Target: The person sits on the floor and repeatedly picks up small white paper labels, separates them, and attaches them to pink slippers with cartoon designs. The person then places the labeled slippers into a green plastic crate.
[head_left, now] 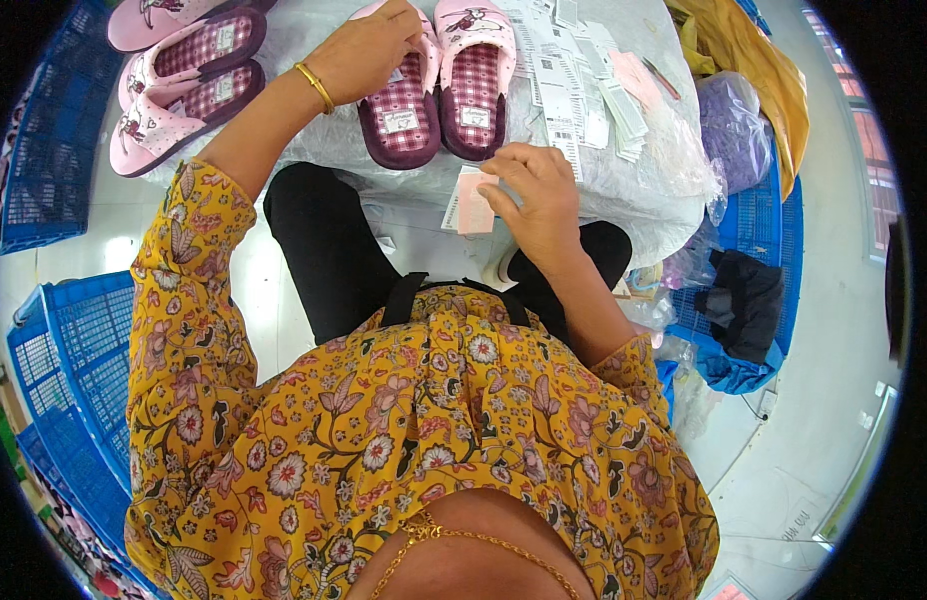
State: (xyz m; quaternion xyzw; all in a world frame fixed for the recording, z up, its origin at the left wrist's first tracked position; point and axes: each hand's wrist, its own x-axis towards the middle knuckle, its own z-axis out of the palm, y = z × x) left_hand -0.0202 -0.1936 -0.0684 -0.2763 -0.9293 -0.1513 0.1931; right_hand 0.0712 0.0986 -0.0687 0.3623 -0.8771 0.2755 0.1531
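One fisheye view from the wearer's head looks steeply down: patterned shirt (424,400) nearest, filling the lower half, left hand (369,48) and right hand (537,196) farther off, near the counter (666,190) at the top.

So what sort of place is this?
Likely a footwear workshop or packing room: there are several pink slippers, many loose paper labels, and blue plastic crates.

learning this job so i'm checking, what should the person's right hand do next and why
I'd probably bring the pink tag up to the slipper near the left hand: the right hand pinches the tag just below the pair, and the left hand is at that slipper's front, perhaps steadying it.
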